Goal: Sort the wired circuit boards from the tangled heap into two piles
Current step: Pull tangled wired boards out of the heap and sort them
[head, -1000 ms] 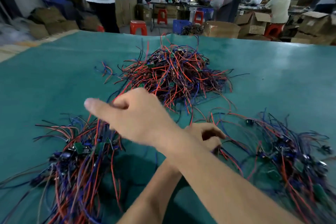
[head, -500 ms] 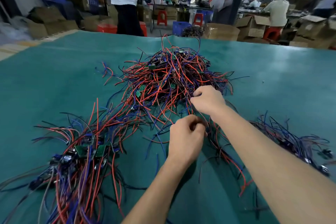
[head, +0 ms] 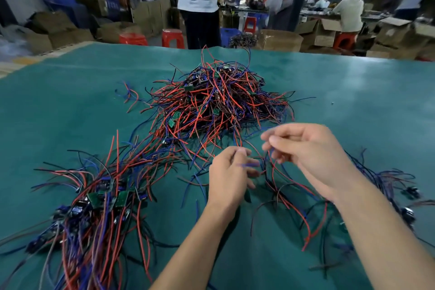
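left pile (head: 98,200): sorted boards, near-left on tabletop (head: 70,106)
heap (head: 216,103): centre, still large
left hand (head: 229,176): grip pinching a blue wire
right hand (head: 313,153): fingers curled on wires, blurred
right pile (head: 386,186): near-right, partly hidden
step: teasing one wired board free
next: separate it, choose pile
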### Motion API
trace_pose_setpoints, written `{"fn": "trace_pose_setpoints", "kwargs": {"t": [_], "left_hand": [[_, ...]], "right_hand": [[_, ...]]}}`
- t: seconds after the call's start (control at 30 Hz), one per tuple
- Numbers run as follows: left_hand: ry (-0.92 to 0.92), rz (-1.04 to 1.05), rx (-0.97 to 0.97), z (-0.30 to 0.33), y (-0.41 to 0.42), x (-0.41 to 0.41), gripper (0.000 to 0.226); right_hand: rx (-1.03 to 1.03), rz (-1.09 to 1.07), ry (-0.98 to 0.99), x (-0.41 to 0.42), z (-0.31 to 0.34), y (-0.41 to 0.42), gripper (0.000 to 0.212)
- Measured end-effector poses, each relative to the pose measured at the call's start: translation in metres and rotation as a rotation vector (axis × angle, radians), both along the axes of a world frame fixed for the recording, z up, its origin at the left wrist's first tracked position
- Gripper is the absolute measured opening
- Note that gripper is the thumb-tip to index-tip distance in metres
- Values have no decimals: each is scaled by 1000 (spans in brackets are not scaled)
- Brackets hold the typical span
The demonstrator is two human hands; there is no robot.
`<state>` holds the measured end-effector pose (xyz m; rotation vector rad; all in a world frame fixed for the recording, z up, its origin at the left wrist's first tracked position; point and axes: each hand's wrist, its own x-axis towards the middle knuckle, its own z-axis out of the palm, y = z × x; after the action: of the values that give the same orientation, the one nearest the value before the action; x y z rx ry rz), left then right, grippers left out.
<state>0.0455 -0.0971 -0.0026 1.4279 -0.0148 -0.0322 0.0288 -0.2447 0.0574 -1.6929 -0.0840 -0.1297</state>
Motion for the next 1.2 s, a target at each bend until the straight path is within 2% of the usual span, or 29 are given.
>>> {"fn": "trace_pose_setpoints", "kwargs": {"t": [0.07,0.17,0.3,0.37,0.43,0.53,0.6,0.67,0.73,0.83,0.9,0.93,1.07,1.2], "left_hand": [[38,-72,-94,3,0,1,30],[91,-253,-229,8,-3,-4,36],[49,-321,-190,6,-4,-7,22],[51,-286,-185,5,-4,-7,19],[31,-185,-147,4,-4,-8,16],[-105,27,70,-2,-3,-4,15],[-155,98,132,-4,-1,-2,15],[-183,141,191,-5,0,-2,17],[-187,157,232,-3,0,-3,19],[-114,189,263,0,2,-2,26],[-60,240,222,-1,5,0,21],[-47,265,193,-1,6,1,21],[-29,268,152,-1,5,2,19],[-24,265,163,-4,5,4,17]], "right_hand": [[101,136,42,-24,-3,-7,11],[199,242,130,-39,-17,-10,15],[51,297,222,-44,-35,-1,11],[-12,218,198,-41,-40,2,14],[-204,-8,130,-37,-42,-1,24],[-709,-317,-38,-31,-37,-6,20],[-836,-373,-124,-23,-27,-2,18],[-892,-329,-137,-8,-17,10,13],[-887,-234,-30,16,-11,28,15],[-910,-199,193,62,-13,51,32],[-929,-251,273,85,-21,59,23],[-928,-283,279,93,-26,60,21],[-851,-376,179,102,-35,54,46],[-755,-284,174,86,-21,29,40]]}}
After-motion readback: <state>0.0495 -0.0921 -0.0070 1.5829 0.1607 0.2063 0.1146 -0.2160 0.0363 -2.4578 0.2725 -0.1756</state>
